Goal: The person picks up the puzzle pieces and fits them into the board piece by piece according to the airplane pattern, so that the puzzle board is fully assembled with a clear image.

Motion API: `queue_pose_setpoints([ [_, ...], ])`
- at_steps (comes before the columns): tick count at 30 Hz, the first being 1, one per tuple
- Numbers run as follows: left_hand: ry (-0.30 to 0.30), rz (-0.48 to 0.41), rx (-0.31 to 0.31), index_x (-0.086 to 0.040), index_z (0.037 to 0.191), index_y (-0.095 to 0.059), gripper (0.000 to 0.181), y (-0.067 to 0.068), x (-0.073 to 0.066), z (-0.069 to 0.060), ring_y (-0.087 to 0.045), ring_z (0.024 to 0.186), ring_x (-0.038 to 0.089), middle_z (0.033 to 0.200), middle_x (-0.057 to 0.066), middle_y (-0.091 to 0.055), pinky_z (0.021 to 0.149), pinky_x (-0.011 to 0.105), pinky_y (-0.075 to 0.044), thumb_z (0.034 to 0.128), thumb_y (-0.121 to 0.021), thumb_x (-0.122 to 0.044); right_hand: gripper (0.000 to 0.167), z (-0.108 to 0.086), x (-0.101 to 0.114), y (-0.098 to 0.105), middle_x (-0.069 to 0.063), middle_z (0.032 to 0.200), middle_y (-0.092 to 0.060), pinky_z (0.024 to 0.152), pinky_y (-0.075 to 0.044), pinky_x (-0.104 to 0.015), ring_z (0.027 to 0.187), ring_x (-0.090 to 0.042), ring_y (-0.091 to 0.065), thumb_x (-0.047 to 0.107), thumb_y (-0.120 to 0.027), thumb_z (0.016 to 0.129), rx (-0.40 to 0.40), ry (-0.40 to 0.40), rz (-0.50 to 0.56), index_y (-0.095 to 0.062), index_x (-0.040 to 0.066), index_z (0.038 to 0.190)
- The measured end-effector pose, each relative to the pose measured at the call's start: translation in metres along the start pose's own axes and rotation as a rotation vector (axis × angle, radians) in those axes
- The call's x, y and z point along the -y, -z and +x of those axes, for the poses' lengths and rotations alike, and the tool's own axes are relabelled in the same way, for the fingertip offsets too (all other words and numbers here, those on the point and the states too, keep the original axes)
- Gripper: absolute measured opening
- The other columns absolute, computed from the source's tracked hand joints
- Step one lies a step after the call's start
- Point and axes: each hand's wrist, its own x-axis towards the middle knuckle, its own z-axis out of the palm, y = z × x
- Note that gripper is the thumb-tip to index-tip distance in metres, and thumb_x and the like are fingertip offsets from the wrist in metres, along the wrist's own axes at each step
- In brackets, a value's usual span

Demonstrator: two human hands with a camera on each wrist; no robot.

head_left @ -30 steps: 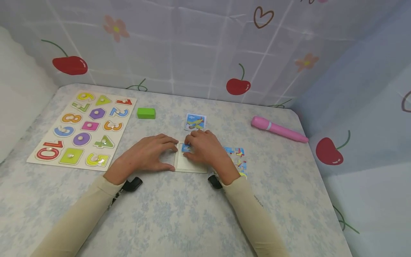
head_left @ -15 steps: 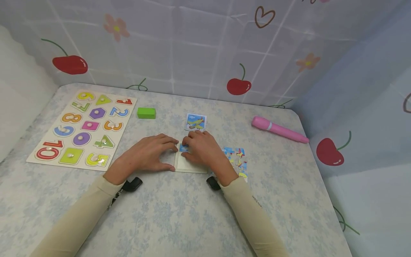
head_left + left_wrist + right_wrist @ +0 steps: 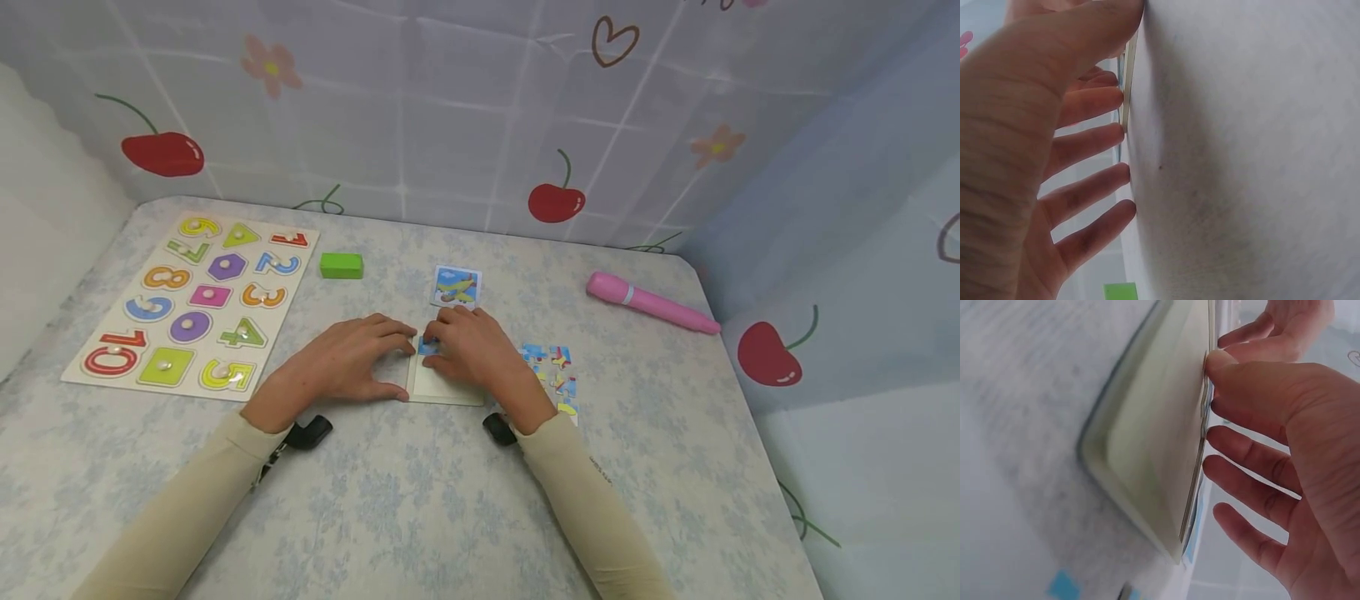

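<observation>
A small cream puzzle tray (image 3: pixel 450 390) lies flat on the table between both hands. My left hand (image 3: pixel 348 358) rests at its left edge, thumb near the front corner and fingertips by the back corner; in the left wrist view the fingers (image 3: pixel 1088 147) look extended. Over the tray, my right hand (image 3: pixel 476 350) pinches a blue puzzle piece (image 3: pixel 427 346) at the back left corner with thumb and index finger, the piece mostly hidden by them. The right wrist view shows the thumb (image 3: pixel 1219 362) at the piece and the other fingers spread.
Loose puzzle pieces (image 3: pixel 561 357) lie right of the tray, partly behind the right wrist. Beyond the tray is an airplane picture card (image 3: pixel 457 286). A green block (image 3: pixel 341 266) and a number-and-shape board (image 3: pixel 191 304) are at left, a pink stick (image 3: pixel 652 303) at right.
My right hand has shifted slightly left with the blue puzzle piece, toward the tray's back left corner. The left hand has stayed put.
</observation>
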Motion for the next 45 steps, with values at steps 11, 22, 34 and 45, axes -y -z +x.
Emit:
queue_pose_setpoints([
  [11, 0.003, 0.003, 0.0, -0.018, 0.127, -0.075, 0.063, -0.002, 0.0, 0.001, -0.06, 0.136, 0.027, 0.149, 0.003, -0.064, 0.102, 0.05, -0.055, 0.0835, -0.088, -0.062, 0.033, -0.013, -0.018, 0.007, 0.003, 0.124, -0.07, 0.089, -0.058, -0.041, 0.108, -0.021, -0.069, 0.039, -0.082, 0.098, -0.042, -0.064, 0.121, -0.077, 0.022, 0.126],
  [22, 0.03, 0.004, 0.023, -0.02, 0.129, -0.075, 0.064, 0.001, -0.002, 0.0, -0.059, 0.136, 0.027, 0.151, 0.002, -0.062, 0.102, 0.05, -0.055, 0.0832, -0.088, -0.063, 0.038, -0.033, -0.039, 0.014, 0.001, 0.121, -0.071, 0.089, -0.058, -0.041, 0.11, -0.017, -0.068, 0.036, -0.082, 0.098, -0.044, -0.164, 0.181, -0.074, 0.02, 0.132],
  [34, 0.024, -0.014, 0.017, -0.019, 0.129, -0.075, 0.065, 0.0, -0.001, 0.0, -0.059, 0.136, 0.027, 0.151, 0.003, -0.063, 0.101, 0.051, -0.056, 0.082, -0.09, -0.061, 0.038, -0.061, -0.066, 0.014, -0.001, 0.12, -0.071, 0.09, -0.057, -0.043, 0.111, -0.02, -0.069, 0.032, -0.082, 0.098, -0.103, -0.214, 0.269, -0.074, 0.017, 0.131],
  [45, 0.035, -0.02, 0.02, -0.019, 0.128, -0.075, 0.063, 0.0, -0.002, 0.0, -0.059, 0.135, 0.027, 0.15, 0.002, -0.063, 0.101, 0.051, -0.056, 0.0844, -0.087, -0.062, 0.039, -0.08, -0.083, 0.011, 0.0, 0.121, -0.071, 0.095, -0.056, -0.044, 0.114, -0.019, -0.068, 0.03, -0.083, 0.097, -0.097, -0.264, 0.272, -0.074, 0.017, 0.132],
])
